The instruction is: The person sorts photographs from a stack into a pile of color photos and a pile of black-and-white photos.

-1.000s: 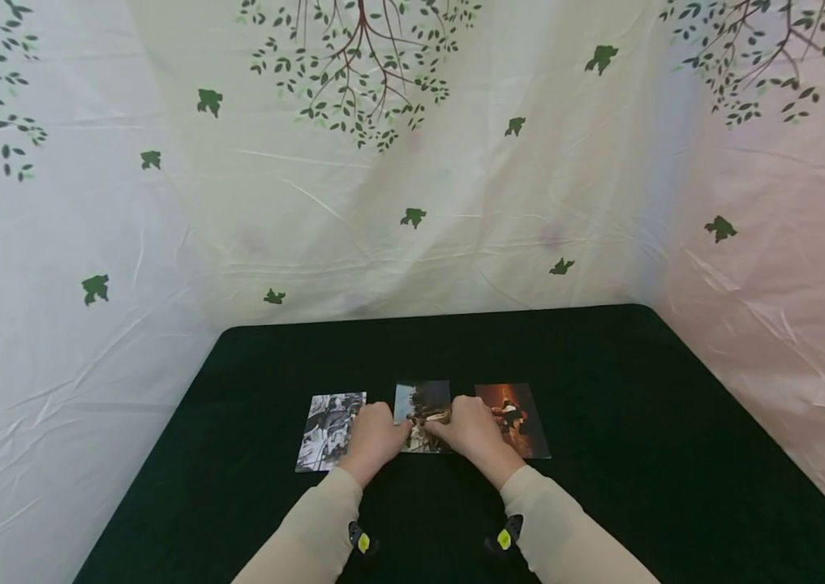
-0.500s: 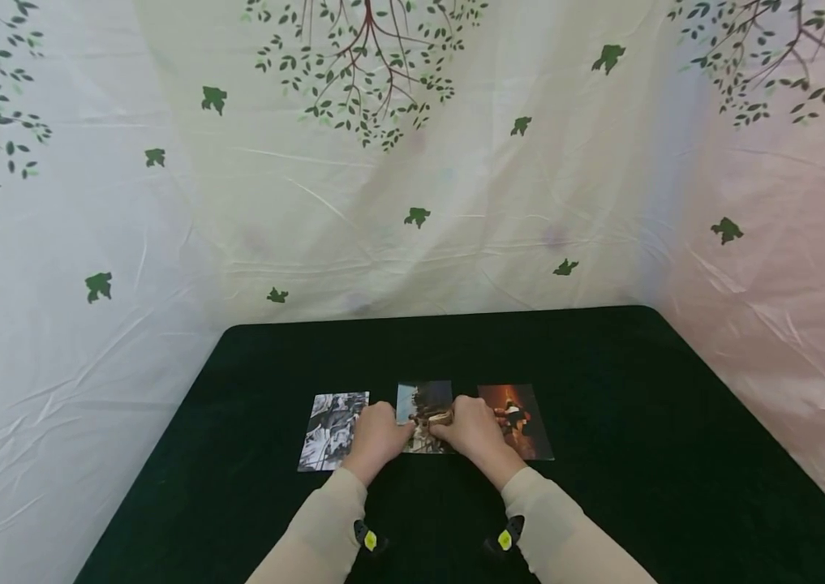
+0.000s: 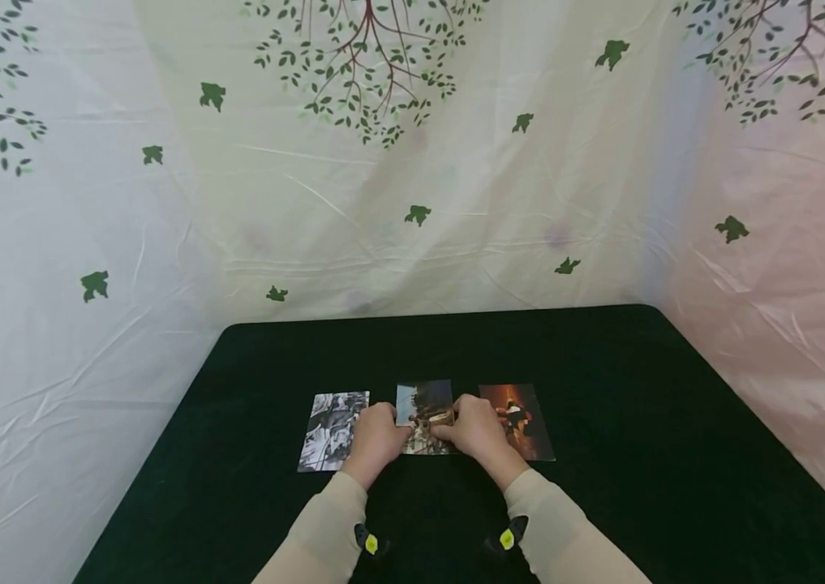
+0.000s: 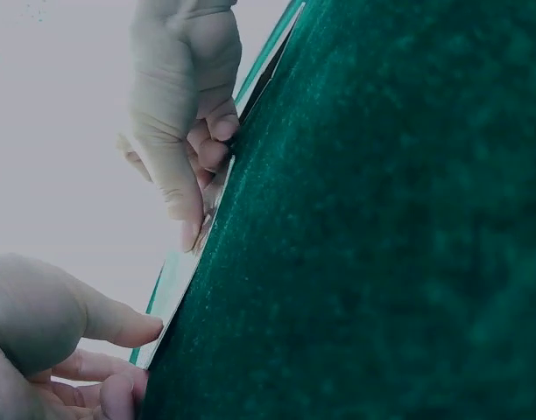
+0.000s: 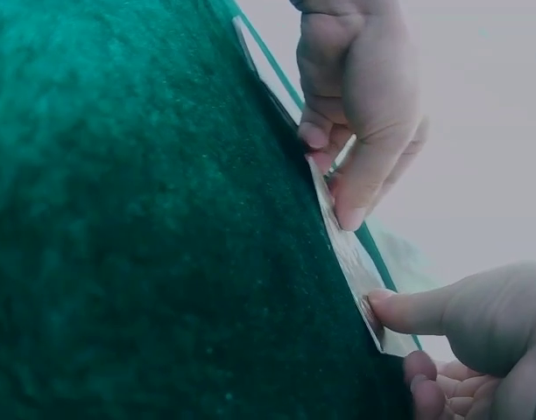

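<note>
Three printed pictures lie in a row on the dark green cloth. My left hand (image 3: 377,438) and right hand (image 3: 478,431) hold the middle photo (image 3: 424,396), a colour print with sky at its top left, by its two sides. The left thumb (image 4: 132,325) presses on its face, with the other fingers curled at its edge. On the opposite side the right thumb (image 5: 404,308) lies on the print, fingers bent beside it. A black-and-white photo (image 3: 324,430) is partly behind the left hand. An orange-and-dark photo (image 3: 525,414) lies beyond the right hand, which covers part of it.
The green cloth (image 3: 602,357) covers a table with rounded far corners. White fabric (image 3: 310,235) printed with branches and green leaves hangs behind and along both sides. Each cream sleeve has a dark wrist device (image 3: 367,539) with a yellow-green mark.
</note>
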`<state>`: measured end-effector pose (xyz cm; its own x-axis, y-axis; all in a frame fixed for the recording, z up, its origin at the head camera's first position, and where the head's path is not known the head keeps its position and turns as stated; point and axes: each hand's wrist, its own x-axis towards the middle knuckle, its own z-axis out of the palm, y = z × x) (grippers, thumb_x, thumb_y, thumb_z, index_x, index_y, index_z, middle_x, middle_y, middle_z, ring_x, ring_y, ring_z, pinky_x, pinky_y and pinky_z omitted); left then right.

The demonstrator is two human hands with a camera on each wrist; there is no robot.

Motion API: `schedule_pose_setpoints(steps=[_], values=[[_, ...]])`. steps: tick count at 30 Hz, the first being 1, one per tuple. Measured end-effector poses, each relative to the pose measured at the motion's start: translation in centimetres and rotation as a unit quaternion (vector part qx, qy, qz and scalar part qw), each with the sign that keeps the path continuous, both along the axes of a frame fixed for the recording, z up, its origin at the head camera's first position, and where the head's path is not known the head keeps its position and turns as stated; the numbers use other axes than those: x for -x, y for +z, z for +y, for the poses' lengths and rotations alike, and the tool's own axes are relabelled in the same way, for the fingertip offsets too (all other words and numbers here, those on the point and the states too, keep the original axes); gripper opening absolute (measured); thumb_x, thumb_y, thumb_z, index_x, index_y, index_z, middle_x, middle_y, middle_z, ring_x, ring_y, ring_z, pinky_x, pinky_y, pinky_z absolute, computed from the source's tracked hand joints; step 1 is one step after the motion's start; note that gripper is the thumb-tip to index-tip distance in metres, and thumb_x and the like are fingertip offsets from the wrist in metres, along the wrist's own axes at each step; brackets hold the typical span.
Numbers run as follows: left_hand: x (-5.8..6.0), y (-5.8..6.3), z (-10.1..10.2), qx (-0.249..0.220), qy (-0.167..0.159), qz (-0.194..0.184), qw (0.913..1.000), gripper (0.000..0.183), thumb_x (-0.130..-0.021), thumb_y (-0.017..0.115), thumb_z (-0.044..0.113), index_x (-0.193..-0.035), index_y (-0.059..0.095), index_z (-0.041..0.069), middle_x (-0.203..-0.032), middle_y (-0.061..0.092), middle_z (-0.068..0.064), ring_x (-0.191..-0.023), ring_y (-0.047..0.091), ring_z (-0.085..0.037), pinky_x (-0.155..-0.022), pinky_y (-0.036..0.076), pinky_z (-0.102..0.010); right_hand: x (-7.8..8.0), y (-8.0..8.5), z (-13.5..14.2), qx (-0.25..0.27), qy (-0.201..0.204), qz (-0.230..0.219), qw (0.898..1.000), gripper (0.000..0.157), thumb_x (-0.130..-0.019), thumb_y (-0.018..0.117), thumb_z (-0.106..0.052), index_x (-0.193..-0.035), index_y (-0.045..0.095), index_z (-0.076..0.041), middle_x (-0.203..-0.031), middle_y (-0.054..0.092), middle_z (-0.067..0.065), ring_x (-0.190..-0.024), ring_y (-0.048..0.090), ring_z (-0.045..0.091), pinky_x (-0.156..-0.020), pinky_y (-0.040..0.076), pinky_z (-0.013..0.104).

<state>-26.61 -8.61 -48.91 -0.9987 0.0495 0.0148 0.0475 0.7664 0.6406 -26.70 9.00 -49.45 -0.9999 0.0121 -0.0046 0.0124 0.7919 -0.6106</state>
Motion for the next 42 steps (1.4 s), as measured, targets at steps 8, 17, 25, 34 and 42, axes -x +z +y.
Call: schedule_pose_setpoints(steps=[8,17,25,34,42], values=[[-0.36,0.39,0.33,0.026,-0.002,0.015,0.9996,0.026,-0.082,0.075,0.018,-0.095,0.069,-0.004,-0.084,0.067,-0.013,-0.066,0.056,-0.019,-0.060,0.048,-0.038,0.35,-0.13,0.43,0.034,-0.002,-0.033,0.999,0.032,-0.078,0.080,-0.034,-0.061,0.061,-0.014,-0.056,0.053,0.000,-0.050,0.049,0.015,-0.045,0.037,0.028],[-0.26,0.36,0.36,0.034,-0.004,0.013,0.9993,0.025,-0.083,0.074,0.019,-0.091,0.070,-0.003,-0.075,0.064,-0.009,-0.060,0.053,-0.019,-0.054,0.043,-0.034,0.02,0.57,0.51,0.084,-0.003,-0.031,0.996,0.035,-0.081,0.078,-0.029,-0.057,0.057,-0.013,-0.052,0.047,-0.002,-0.048,0.046,0.014,-0.044,0.035,0.028],[-0.38,0.35,0.26,0.020,-0.004,0.009,0.9998,0.025,-0.083,0.074,0.020,-0.090,0.069,-0.003,-0.067,0.058,-0.005,-0.056,0.053,-0.018,-0.049,0.042,-0.032,-0.07,0.76,0.70,0.100,0.003,-0.040,0.994,0.032,-0.084,0.075,-0.026,-0.061,0.058,-0.012,-0.054,0.048,-0.001,-0.049,0.046,0.014,-0.045,0.035,0.028],[-0.28,0.01,0.14,-0.005,-0.006,-0.002,1.0000,0.030,-0.083,0.074,0.019,-0.099,0.066,-0.004,-0.076,0.061,-0.007,-0.061,0.055,-0.018,-0.052,0.045,-0.031,0.00,0.65,0.90,0.074,0.006,-0.025,0.997,0.029,-0.083,0.075,-0.027,-0.065,0.060,-0.011,-0.053,0.049,0.000,-0.047,0.047,0.014,-0.045,0.036,0.027],[-0.18,-0.18,0.15,0.003,-0.006,0.000,1.0000,0.035,-0.083,0.075,0.021,-0.107,0.066,-0.004,-0.087,0.065,-0.011,-0.067,0.056,-0.019,-0.058,0.047,-0.033,-0.30,0.72,0.39,0.055,-0.016,0.001,0.998,0.035,-0.080,0.079,-0.025,-0.100,0.059,-0.005,-0.070,0.056,0.003,-0.059,0.053,0.015,-0.052,0.041,0.030]])
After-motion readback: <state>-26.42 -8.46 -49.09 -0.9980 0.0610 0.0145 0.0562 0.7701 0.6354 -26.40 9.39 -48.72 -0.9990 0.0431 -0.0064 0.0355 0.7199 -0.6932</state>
